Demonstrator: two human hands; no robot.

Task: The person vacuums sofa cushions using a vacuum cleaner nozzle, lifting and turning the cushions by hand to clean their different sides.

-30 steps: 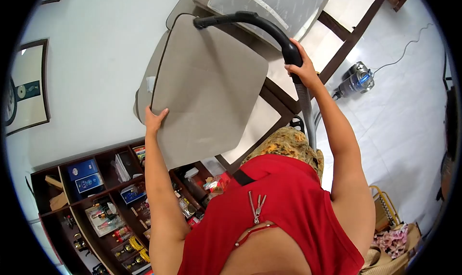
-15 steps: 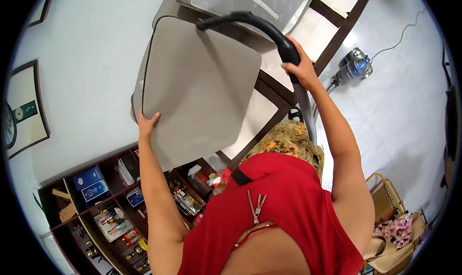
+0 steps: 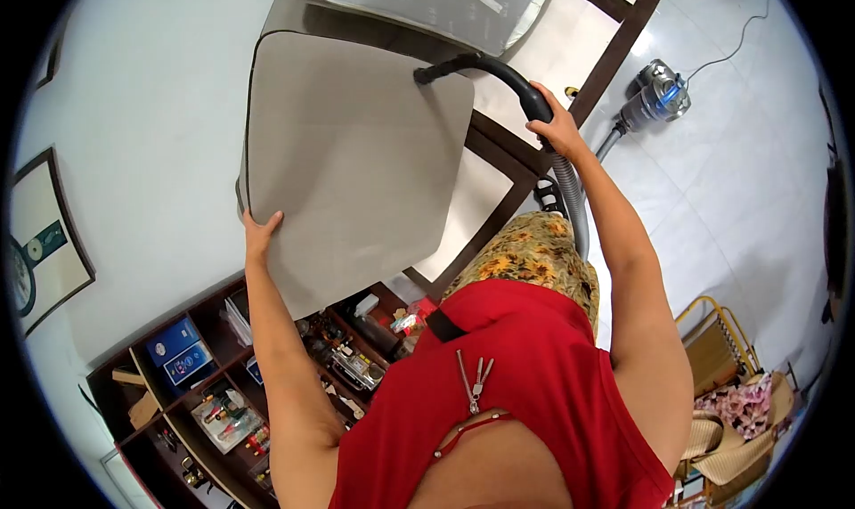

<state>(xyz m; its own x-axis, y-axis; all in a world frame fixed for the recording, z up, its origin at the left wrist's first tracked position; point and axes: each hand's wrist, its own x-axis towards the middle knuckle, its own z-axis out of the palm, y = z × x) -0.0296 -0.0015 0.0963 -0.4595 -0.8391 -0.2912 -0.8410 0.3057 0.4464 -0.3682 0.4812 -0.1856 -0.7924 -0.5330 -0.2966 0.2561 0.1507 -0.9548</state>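
The person's left arm (image 3: 289,366) stretches forward; its left grip (image 3: 261,235) grasps the edge of a tilted grey cushion (image 3: 356,171), thumb on the face. The right arm (image 3: 637,273) bends slightly, right grip (image 3: 556,126) wrapped around a black vacuum handle (image 3: 499,71), its tip at the cushion's upper right.

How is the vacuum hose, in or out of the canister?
In: the grey hose runs right up to the canister, with no gap visible.

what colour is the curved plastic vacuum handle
The curved plastic vacuum handle is black, best seen in the head view.
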